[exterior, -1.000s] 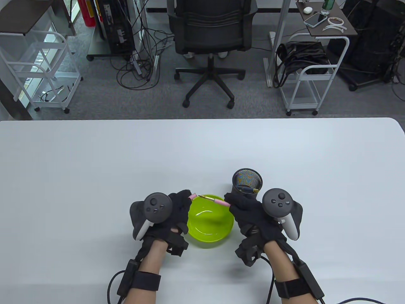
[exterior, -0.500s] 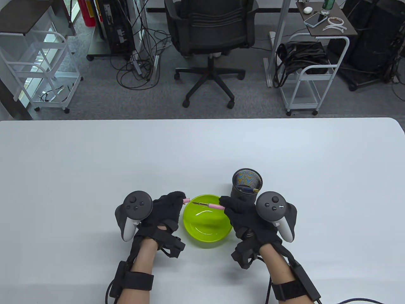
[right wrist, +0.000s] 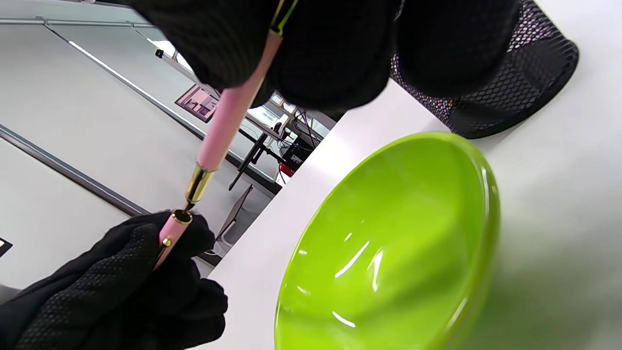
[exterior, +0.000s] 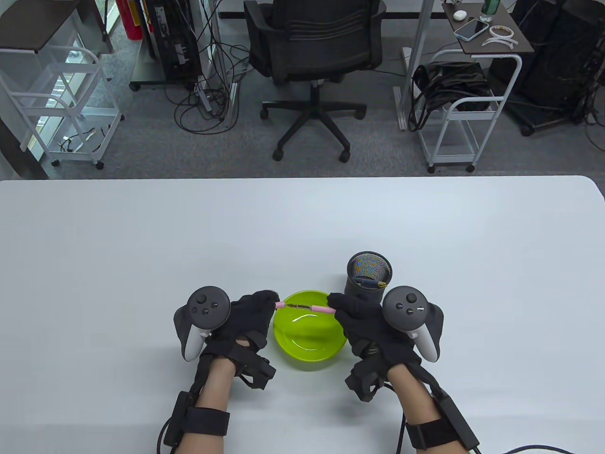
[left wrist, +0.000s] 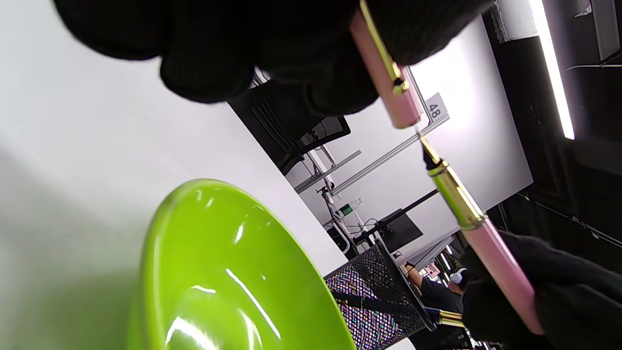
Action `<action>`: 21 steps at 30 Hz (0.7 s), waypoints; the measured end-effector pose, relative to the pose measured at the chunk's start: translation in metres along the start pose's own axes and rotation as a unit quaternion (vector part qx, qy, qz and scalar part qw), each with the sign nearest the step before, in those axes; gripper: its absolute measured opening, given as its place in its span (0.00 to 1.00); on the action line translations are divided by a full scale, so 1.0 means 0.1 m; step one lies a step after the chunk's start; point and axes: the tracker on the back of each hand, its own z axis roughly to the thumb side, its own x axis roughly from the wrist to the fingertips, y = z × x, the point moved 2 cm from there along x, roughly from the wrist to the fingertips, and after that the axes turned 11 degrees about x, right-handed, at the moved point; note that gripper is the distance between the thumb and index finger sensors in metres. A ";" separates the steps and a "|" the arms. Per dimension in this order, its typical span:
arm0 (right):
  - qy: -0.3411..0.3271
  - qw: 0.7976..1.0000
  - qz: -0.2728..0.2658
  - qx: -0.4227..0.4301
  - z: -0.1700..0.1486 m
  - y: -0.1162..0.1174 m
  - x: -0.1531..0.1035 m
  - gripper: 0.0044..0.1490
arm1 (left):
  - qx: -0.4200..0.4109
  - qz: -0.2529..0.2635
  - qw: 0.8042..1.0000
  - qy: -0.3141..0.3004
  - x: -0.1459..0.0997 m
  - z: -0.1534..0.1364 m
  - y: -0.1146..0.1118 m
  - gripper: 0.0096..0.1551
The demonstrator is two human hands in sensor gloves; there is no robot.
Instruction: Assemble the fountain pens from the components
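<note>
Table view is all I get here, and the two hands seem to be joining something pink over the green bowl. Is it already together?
Observer: Not quite. In the left wrist view the nib tip sits just at the mouth of the pink cap, barely entering.
Operator: Which hand has which piece?
Observer: The left hand holds the cap, which has a gold clip; the right hand holds the pink pen body with its gold collar.
Operator: Anything in that black cup?
Observer: The mesh pen holder holds a dark pen with gold trim.
</note>
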 end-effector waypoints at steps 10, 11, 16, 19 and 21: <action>-0.009 1.000 0.017 0.007 0.01 0.04 0.00 0.29 | -0.031 -0.018 0.999 -0.009 -0.01 0.02 -0.05 0.26; -0.013 1.000 0.021 0.009 0.02 0.06 0.01 0.29 | -0.033 -0.021 0.999 -0.012 -0.01 0.02 -0.05 0.26; -0.025 0.999 0.036 0.007 0.04 0.12 0.00 0.29 | -0.035 -0.035 0.998 -0.029 0.00 0.06 -0.09 0.26; -0.028 0.999 0.045 0.008 0.05 0.15 0.00 0.29 | -0.035 -0.042 0.998 -0.035 0.00 0.09 -0.11 0.26; -0.030 0.998 0.047 0.007 0.05 0.16 0.00 0.29 | -0.026 -0.045 0.998 -0.040 0.00 0.11 -0.12 0.26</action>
